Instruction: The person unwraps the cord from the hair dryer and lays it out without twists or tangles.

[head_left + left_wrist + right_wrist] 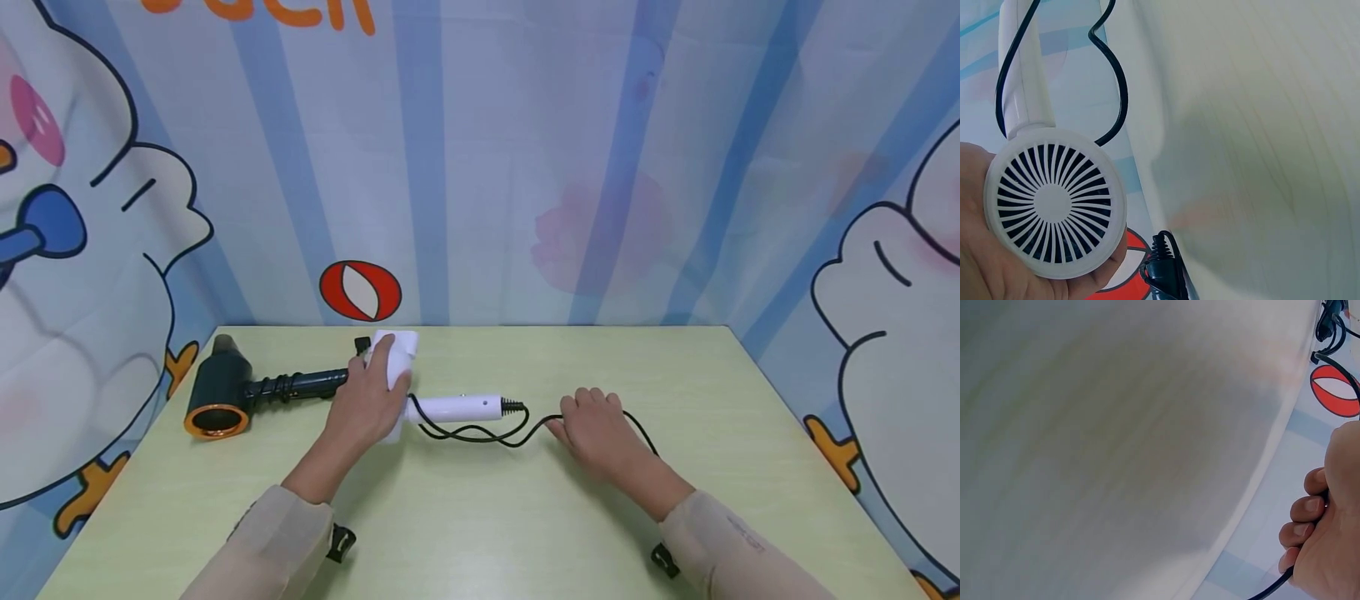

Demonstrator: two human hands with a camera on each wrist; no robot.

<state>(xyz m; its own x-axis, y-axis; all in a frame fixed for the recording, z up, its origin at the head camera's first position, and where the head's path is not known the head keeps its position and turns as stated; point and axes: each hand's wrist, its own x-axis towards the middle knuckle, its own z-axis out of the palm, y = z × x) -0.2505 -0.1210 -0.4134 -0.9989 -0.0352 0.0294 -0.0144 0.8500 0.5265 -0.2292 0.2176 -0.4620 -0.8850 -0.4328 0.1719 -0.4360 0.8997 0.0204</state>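
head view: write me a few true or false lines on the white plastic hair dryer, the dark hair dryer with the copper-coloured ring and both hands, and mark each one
1. The left hand holds the white plastic hair dryer. True.
2. The right hand is empty. False: it grips a thin black cord.
3. The dark hair dryer with the copper-coloured ring lies left of the white one. True.
4. The dark one stands upright on the end of its handle. False: it lies on the pale wood-grain table.
5. The ball print on the striped blue backdrop is yellow and green. False: it is red and white.
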